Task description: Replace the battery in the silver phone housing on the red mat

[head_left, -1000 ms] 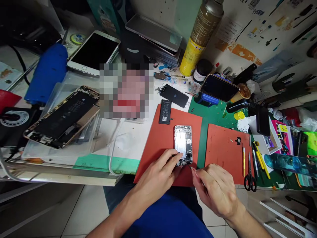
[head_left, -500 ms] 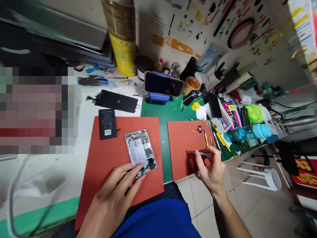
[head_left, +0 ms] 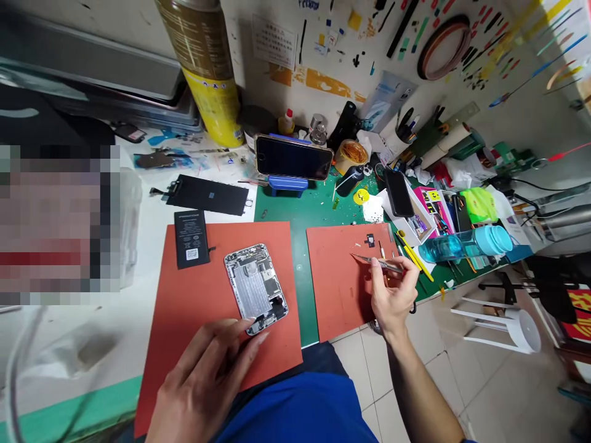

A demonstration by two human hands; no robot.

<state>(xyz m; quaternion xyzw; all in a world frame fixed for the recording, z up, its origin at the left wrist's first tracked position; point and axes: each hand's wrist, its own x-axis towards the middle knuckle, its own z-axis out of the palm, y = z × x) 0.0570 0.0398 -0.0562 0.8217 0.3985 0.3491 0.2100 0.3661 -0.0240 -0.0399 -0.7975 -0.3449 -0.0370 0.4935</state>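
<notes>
An opened phone [head_left: 253, 286], its inner parts and bare battery bay showing, lies on the left red mat [head_left: 184, 338]. My left hand [head_left: 207, 363] grips its lower left corner, fingertips over the edge and thumb at the bottom end. In my right hand [head_left: 394, 295] is a pair of tweezers [head_left: 376, 262], closed in by thumb and fingers, with the tip pointing left above the right red mat [head_left: 330, 283]. A small black part [head_left: 370, 240] rests near that tip. At the left mat's upper corner lies a black phone battery [head_left: 191, 240].
A black flat panel with a flex cable [head_left: 207, 195] lies behind the battery. Another phone [head_left: 293, 158] leans on a blue stand. Yellow tweezers [head_left: 415, 255], a blue water bottle [head_left: 462, 244] and a tray holding a phone [head_left: 399, 194] crowd the right. A spray can [head_left: 212, 92] stands behind.
My right hand has raised the tweezers' tip slightly away from me over the right mat. My left fingers have drawn back a little toward the phone's lower corner. The view has shifted slightly.
</notes>
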